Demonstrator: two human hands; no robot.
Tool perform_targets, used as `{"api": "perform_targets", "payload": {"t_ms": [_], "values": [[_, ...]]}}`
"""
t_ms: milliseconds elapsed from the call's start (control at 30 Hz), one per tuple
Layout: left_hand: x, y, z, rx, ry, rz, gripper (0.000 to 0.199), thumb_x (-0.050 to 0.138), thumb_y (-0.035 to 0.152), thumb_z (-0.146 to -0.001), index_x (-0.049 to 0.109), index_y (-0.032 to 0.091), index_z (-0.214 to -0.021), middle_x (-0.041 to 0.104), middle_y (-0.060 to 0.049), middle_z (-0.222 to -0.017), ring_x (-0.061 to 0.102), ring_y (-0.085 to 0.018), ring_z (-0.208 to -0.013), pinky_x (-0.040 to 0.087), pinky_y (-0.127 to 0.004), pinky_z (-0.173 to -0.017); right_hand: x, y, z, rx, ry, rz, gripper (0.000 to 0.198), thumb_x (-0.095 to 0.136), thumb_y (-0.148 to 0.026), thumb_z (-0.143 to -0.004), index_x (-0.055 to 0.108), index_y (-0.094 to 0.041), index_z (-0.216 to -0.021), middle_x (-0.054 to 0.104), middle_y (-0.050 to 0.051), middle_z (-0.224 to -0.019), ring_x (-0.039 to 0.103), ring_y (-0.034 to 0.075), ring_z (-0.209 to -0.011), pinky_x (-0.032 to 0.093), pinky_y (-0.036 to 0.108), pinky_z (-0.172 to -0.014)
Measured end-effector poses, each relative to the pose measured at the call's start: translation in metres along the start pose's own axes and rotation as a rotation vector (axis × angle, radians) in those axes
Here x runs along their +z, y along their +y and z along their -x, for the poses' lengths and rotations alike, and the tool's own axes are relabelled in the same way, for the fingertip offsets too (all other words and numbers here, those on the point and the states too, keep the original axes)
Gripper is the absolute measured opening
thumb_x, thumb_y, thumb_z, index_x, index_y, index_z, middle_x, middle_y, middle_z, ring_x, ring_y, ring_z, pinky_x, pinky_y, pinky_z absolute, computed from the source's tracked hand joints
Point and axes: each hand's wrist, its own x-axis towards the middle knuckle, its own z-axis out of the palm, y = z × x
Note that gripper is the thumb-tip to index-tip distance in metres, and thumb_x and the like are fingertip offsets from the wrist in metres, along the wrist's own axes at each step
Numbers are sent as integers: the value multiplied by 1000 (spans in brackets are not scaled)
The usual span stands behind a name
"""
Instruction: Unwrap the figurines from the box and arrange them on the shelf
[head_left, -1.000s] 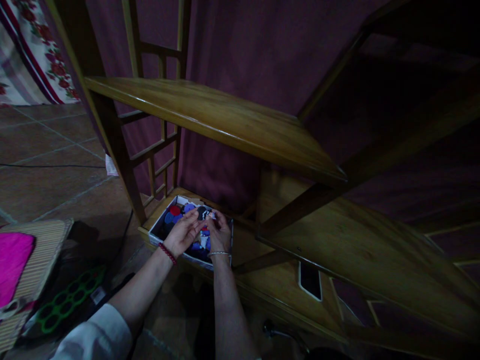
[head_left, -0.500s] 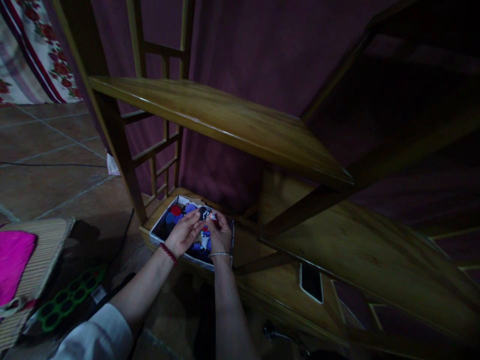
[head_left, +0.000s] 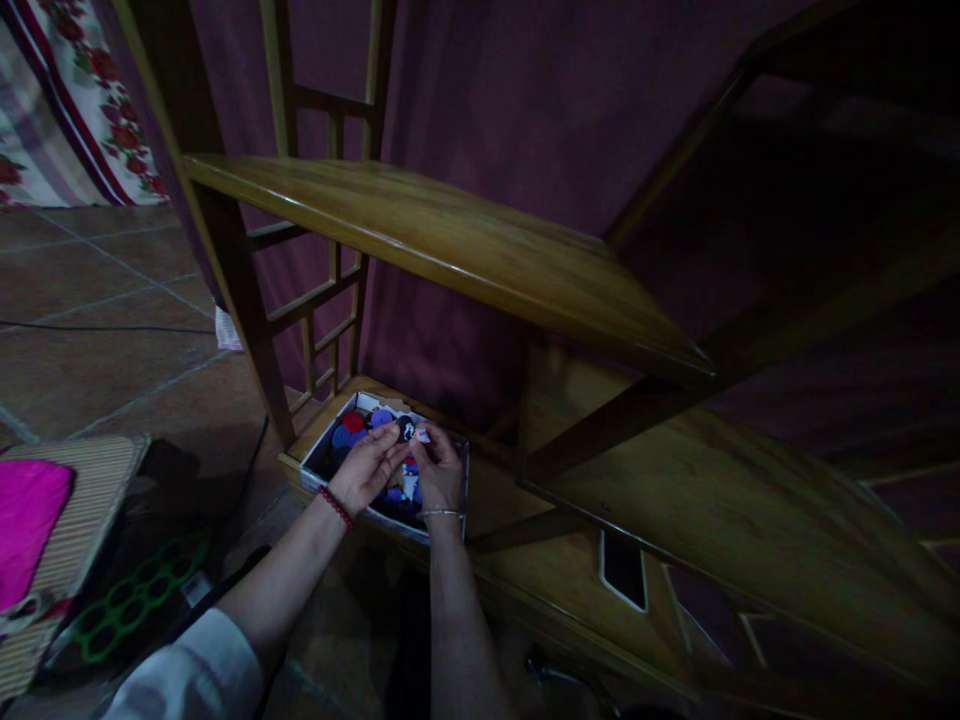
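Note:
Over a shallow white-rimmed box (head_left: 324,432), my left hand (head_left: 365,468) pinches a dark round disc (head_left: 405,429) with a white pattern on it. My right hand (head_left: 441,478) closes its thumb and fingers on a small white piece (head_left: 423,435), right beside the disc. Whether the two pieces touch I cannot make out. Inside the box lie several round pieces, among them a red one (head_left: 352,423) and a purple one (head_left: 381,416). My hands hide part of the box's contents.
The box rests on the low level of a wooden shelf unit, under an upper board (head_left: 450,240). A dark-screened phone (head_left: 624,570) lies to the right. At lower left are pink cloth (head_left: 34,525) on a striped mat and a green-ringed tray (head_left: 135,595).
The white piece in my right hand has turned slightly, and the disc's white pattern shows at a different angle. Both hands stay in nearly the same place over the box.

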Motion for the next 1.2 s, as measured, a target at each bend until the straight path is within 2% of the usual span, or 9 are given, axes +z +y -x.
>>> {"api": "perform_targets", "payload": {"t_ms": [267, 533, 800, 1033, 1200], "values": [[1, 1, 1, -3, 34, 13, 6, 58, 6, -77, 57, 12, -74, 63, -2, -69, 62, -11, -66, 52, -22, -70, 0, -2, 1, -15, -21, 12, 26, 63, -30, -66, 62, -18, -89, 67, 2, -85, 60, 15, -76, 48, 28, -74], [3, 2, -1, -10, 124, 31, 11, 52, 10, -81, 55, 12, -71, 60, -3, -59, 62, -13, -60, 54, -25, -67, 0, 3, -1, -13, -36, -7, 28, 62, -33, -68, 60, -17, -92, 66, 3, -88, 60, 16, -79, 48, 29, -76], [0, 3, -2, 18, 66, 2, 7, 53, 8, -80, 58, 12, -76, 64, -4, -67, 62, -11, -60, 54, -24, -67, -1, 9, -2, -9, -27, -9, 30, 64, -34, -67, 59, -17, -92, 66, 3, -87, 60, 15, -78, 48, 28, -74], [1, 5, -1, 17, 39, -16, 9, 53, 6, -80, 60, 11, -77, 62, -2, -66, 61, -10, -61, 53, -23, -71, -1, 13, -3, -6, -20, -1, 32, 64, -35, -66, 59, -17, -92, 66, 3, -87, 60, 15, -77, 48, 28, -73], [1, 6, 0, 24, 30, -4, 10, 54, 5, -79, 62, 11, -79, 60, 0, -63, 57, -7, -55, 52, -25, -77, 0, 13, -4, 4, -1, -17, 33, 65, -36, -65, 59, -17, -91, 66, 3, -85, 60, 15, -77, 48, 28, -72]]}}
